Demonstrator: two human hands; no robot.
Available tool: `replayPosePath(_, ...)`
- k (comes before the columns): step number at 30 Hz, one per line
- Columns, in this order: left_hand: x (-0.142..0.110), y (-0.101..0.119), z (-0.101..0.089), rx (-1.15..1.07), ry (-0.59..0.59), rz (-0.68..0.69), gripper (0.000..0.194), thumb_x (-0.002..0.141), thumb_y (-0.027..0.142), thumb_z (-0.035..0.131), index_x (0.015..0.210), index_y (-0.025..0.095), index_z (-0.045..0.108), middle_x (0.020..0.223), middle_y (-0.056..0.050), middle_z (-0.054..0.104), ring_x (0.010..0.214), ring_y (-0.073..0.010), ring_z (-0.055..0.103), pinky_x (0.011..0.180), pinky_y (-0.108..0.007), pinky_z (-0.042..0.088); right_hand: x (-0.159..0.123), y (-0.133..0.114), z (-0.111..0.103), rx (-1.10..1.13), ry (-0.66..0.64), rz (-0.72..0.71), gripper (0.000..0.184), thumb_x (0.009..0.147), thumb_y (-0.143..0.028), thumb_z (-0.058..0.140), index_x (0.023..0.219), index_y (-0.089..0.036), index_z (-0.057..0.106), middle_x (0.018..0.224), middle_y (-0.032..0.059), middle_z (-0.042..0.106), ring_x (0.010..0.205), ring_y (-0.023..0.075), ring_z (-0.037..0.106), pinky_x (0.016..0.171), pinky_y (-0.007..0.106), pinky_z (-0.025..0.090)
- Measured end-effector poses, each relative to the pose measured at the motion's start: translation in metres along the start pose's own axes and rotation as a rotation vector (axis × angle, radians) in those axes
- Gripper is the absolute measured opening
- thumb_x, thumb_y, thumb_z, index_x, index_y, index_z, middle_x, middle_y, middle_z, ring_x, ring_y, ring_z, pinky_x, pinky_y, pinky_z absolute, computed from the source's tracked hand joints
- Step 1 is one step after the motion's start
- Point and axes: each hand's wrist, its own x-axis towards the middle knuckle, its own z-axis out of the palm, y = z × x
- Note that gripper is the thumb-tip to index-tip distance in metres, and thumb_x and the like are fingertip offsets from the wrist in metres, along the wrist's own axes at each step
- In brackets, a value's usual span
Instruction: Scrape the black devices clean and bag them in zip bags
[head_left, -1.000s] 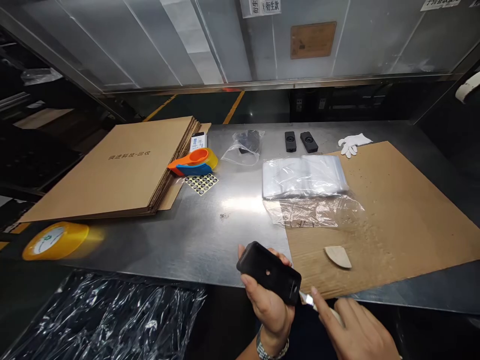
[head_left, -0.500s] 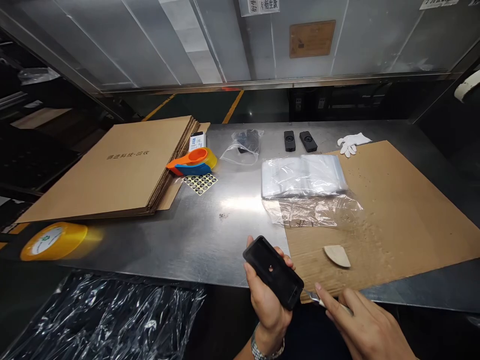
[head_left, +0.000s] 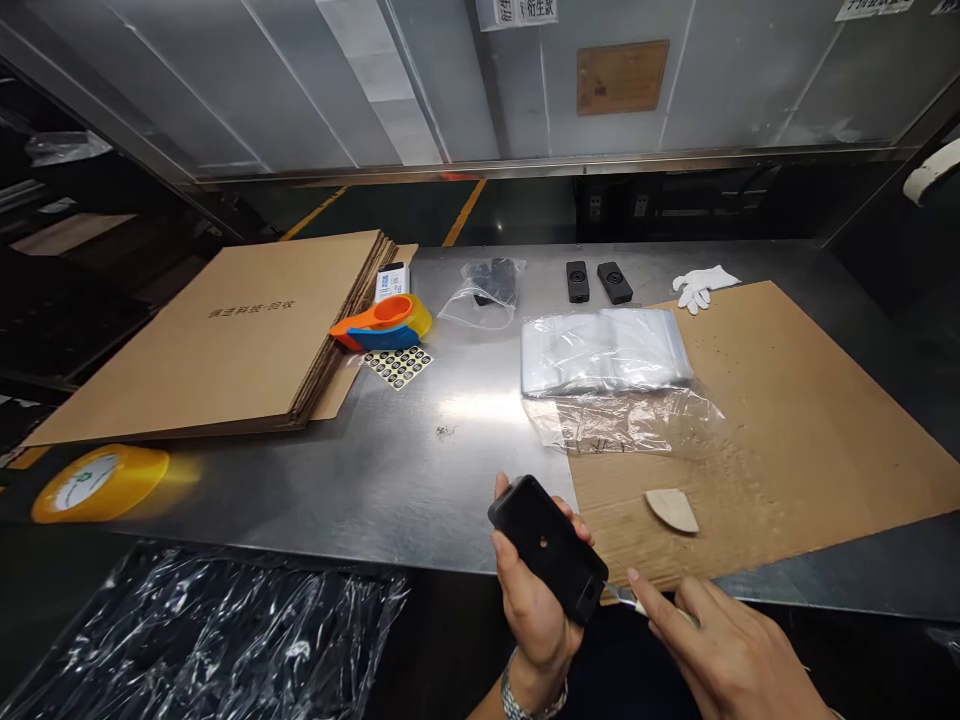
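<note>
My left hand (head_left: 534,610) wraps around a black rectangular plastic shell (head_left: 551,550), held tilted over the table's front edge. A small round hole shows near the shell's middle. My right hand (head_left: 724,640) grips a small knife (head_left: 624,597) with a thin metal blade and a pale handle, mostly hidden by the fingers. The blade's tip is at the lower right corner of the shell; whether it touches I cannot tell. To the right, a pale quarter-round piece (head_left: 672,510) lies on the cardboard sheet (head_left: 810,430).
Clear plastic bags (head_left: 604,352) lie mid-table. Behind them are two black devices (head_left: 577,282) and a white glove (head_left: 703,287). At left sit stacked cardboard (head_left: 225,340), an orange-blue tape dispenser (head_left: 386,322), a sticker sheet (head_left: 399,367) and a yellow tape roll (head_left: 101,485).
The knife blade and the shell shift only slightly against each other at the shell's lower right corner. Both hands keep their grips, and the view moves a little.
</note>
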Motion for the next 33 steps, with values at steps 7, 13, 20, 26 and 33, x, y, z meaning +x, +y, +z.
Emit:
replayPosePath(7, 0.0012, -0.0012, -0.001, 0.022, -0.007, -0.027, 0.049, 0.085, 0.055, 0.034, 0.132, 0.043, 0.031, 0.077, -0.002, 0.058, 0.061, -0.0137, 0.055, 0.053, -0.024, 0.047, -0.0029, -0.0005, 0.0026, -0.094, -0.006, -0.007, 0.047, 0.087, -0.014, 0.034, 0.134, -0.016, 0.04, 0.068, 0.0032, 0.052, 0.057, 0.0122, 0.052, 0.049, 0.021, 0.044)
replayPosePath(13, 0.0015, 0.0002, -0.0003, 0.05, 0.003, -0.065, 0.051, 0.085, 0.054, 0.035, 0.134, 0.042, 0.027, 0.077, -0.001, 0.058, 0.06, -0.0127, 0.056, 0.054, -0.023, 0.048, -0.0018, 0.0011, 0.0015, -0.082, 0.016, -0.001, 0.044, 0.088, -0.016, 0.034, 0.131, -0.015, 0.044, 0.068, 0.003, 0.052, 0.056, 0.0121, 0.052, 0.049, 0.021, 0.044)
replayPosePath(20, 0.0045, 0.0035, -0.0004, 0.12, -0.007, -0.169, 0.054, 0.083, 0.056, 0.038, 0.135, 0.04, 0.028, 0.077, -0.001, 0.059, 0.06, -0.0124, 0.056, 0.057, -0.025, 0.049, 0.0031, 0.0041, -0.0017, 0.152, 0.092, -0.006, 0.033, 0.092, -0.016, 0.035, 0.122, -0.01, 0.049, 0.066, 0.0011, 0.054, 0.057, 0.0106, 0.055, 0.049, 0.021, 0.042)
replayPosePath(26, 0.0045, 0.0031, 0.0007, 0.154, -0.02, -0.245, 0.058, 0.082, 0.057, 0.039, 0.136, 0.038, 0.026, 0.076, -0.002, 0.059, 0.059, -0.0128, 0.056, 0.056, -0.025, 0.048, 0.0002, 0.004, 0.0052, 0.179, 0.075, 0.02, 0.029, 0.093, -0.015, 0.029, 0.109, -0.012, 0.053, 0.062, -0.0007, 0.056, 0.052, 0.0117, 0.056, 0.045, 0.024, 0.037)
replayPosePath(33, 0.0052, 0.0025, 0.0004, 0.186, -0.022, -0.268, 0.059, 0.082, 0.058, 0.04, 0.136, 0.038, 0.027, 0.074, -0.001, 0.059, 0.058, -0.0123, 0.055, 0.051, -0.023, 0.047, 0.0013, 0.0048, 0.003, 0.235, -0.051, 0.048, 0.027, 0.094, -0.017, 0.027, 0.108, -0.016, 0.05, 0.064, -0.0021, 0.058, 0.053, 0.012, 0.059, 0.047, 0.024, 0.038)
